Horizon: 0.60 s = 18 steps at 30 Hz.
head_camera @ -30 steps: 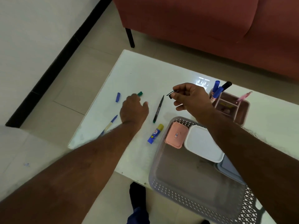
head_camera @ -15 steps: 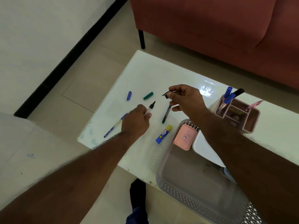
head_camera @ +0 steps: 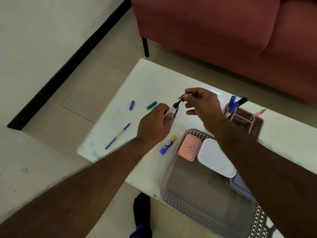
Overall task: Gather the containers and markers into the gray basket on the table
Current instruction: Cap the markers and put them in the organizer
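My left hand (head_camera: 155, 123) grips a white marker with a black tip (head_camera: 173, 108), lifted over the table. My right hand (head_camera: 202, 107) pinches a small black cap (head_camera: 182, 97) right at that tip. A thin black pen (head_camera: 174, 115) lies on the table just under the marker. The gray basket (head_camera: 173, 200) sits at the table's near edge and holds a pink container (head_camera: 188, 149), a white container (head_camera: 215, 159) and a blue-gray lid (head_camera: 241, 186). A blue pen (head_camera: 118, 135), a blue cap (head_camera: 131, 105), a green cap (head_camera: 152, 105) and a glue stick (head_camera: 168, 144) lie on the table.
A pink desk organizer (head_camera: 248, 120) with blue and black markers (head_camera: 234, 104) stands to the right on the white table (head_camera: 151, 79). A red sofa (head_camera: 223, 31) is behind the table. Tiled floor lies to the left, and a dark foot (head_camera: 142, 208) shows below the table edge.
My left hand picked the marker up off the table and raised its tip to my right hand, which kept hold of the black cap and now meets the tip.
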### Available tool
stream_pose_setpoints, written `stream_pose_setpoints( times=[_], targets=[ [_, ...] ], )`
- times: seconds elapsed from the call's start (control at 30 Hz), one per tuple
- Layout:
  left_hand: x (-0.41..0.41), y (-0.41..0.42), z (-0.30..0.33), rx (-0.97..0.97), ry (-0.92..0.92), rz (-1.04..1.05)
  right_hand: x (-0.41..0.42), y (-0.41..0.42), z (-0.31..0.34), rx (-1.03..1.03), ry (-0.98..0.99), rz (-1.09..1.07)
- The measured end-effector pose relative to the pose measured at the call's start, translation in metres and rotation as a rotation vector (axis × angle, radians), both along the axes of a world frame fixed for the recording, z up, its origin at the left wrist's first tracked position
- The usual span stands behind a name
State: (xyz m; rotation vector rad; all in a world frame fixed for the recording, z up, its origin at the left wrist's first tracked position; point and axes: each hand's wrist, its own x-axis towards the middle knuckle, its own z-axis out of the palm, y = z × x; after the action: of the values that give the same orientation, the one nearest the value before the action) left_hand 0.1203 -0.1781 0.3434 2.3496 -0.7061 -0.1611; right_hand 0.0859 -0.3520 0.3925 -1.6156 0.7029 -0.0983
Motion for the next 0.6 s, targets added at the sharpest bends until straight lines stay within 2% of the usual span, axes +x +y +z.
stream_pose_setpoints(
  times=[0.43,0.6],
  targets=[
    [-0.008,-0.009,0.008,0.012,0.006,-0.032,-0.015,-0.006,0.003,-0.041,0.041,0.070],
    [-0.013,-0.018,0.011,-0.042,0.074,-0.029,-0.018,-0.008,0.005,0.037,0.040,0.018]
  ],
)
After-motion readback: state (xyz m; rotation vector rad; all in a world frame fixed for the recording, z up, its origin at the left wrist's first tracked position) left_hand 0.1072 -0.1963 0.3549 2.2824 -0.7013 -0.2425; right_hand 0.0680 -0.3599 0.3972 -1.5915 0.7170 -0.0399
